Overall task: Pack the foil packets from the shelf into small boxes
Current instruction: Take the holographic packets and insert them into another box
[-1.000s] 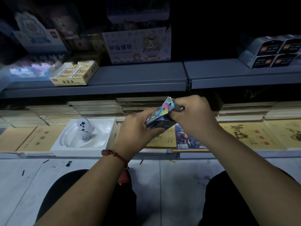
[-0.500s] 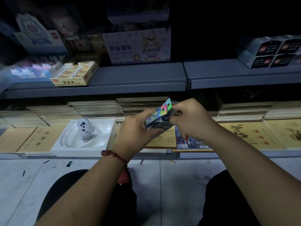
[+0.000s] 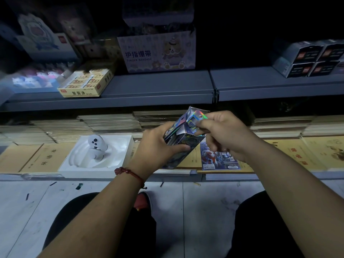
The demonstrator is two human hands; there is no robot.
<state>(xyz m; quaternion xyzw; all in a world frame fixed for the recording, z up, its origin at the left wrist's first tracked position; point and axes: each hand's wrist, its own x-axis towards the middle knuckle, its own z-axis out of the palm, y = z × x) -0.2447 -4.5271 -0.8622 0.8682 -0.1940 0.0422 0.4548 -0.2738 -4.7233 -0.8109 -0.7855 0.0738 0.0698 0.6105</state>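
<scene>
now | left hand (image 3: 158,146) wraps small box (image 3: 183,140) | right hand (image 3: 225,133) pinches its top flap (image 3: 197,116)

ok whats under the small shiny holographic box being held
Below the holographic box, held by the left hand with the right hand pinching its flap, lie tan exercise books and a blue-and-red printed packet. The box and hands cover the rest.

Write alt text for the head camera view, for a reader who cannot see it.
Two bare hands hold a small holographic box above a dim shop shelf: the left hand grips its body, the right hand pinches its open top flap. Below lie a colourful packet on yellow notebooks and a white tray.
</scene>
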